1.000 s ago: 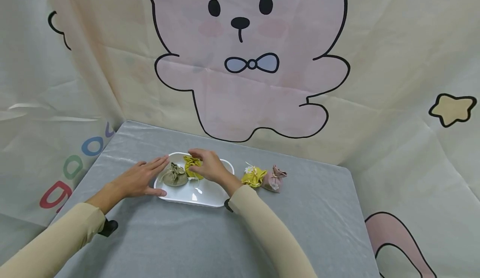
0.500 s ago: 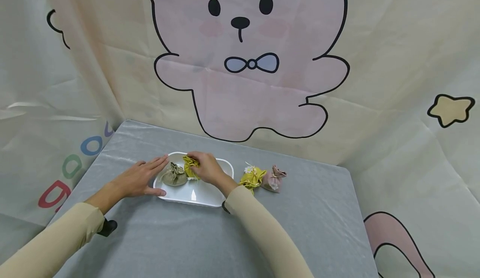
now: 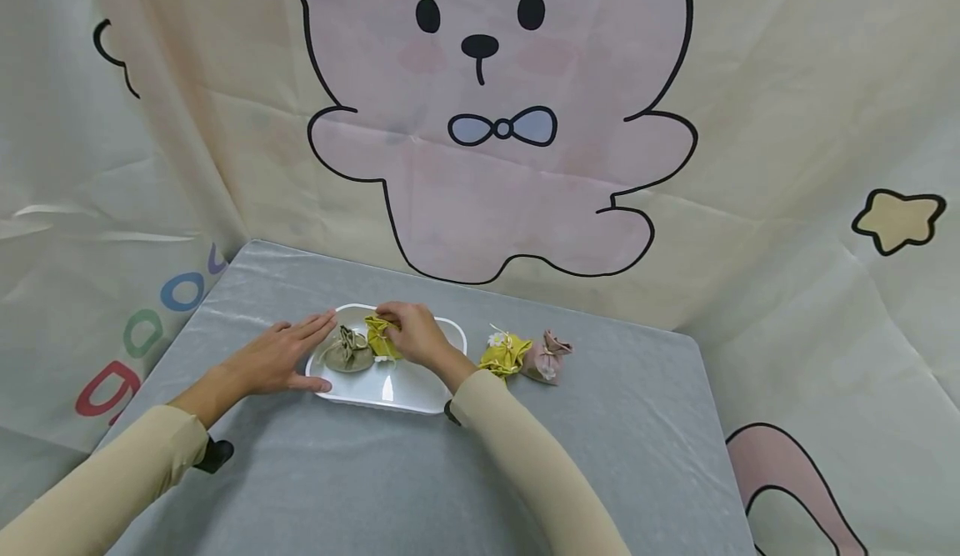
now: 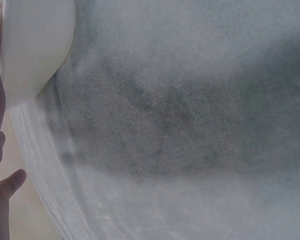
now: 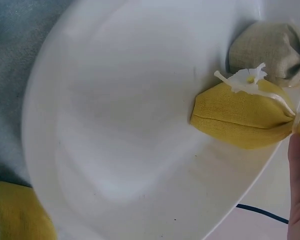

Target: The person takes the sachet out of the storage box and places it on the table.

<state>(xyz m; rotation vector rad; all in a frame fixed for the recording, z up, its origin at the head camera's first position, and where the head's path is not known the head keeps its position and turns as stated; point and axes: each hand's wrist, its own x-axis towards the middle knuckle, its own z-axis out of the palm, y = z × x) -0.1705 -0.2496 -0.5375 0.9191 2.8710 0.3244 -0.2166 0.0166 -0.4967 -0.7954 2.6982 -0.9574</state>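
A white oval tray (image 3: 408, 393) lies on the grey table cloth. In it sit an olive cloth pouch (image 3: 347, 351) and a yellow pouch (image 3: 379, 339) side by side. My right hand (image 3: 392, 328) pinches the yellow pouch at its tied neck; in the right wrist view the yellow pouch (image 5: 245, 117) rests on the tray (image 5: 125, 125) next to the olive pouch (image 5: 270, 47). My left hand (image 3: 303, 343) lies flat with straight fingers against the tray's left rim (image 4: 35, 45).
A second yellow pouch (image 3: 506, 354) and a pink pouch (image 3: 547, 358) lie on the cloth just right of the tray. A printed bear backdrop (image 3: 487, 122) hangs behind the table. Bare grey cloth (image 3: 360, 473) stretches toward me.
My right hand has shifted the yellow pouch slightly left in the tray, closer to the olive pouch. The left hand has stayed at the rim.
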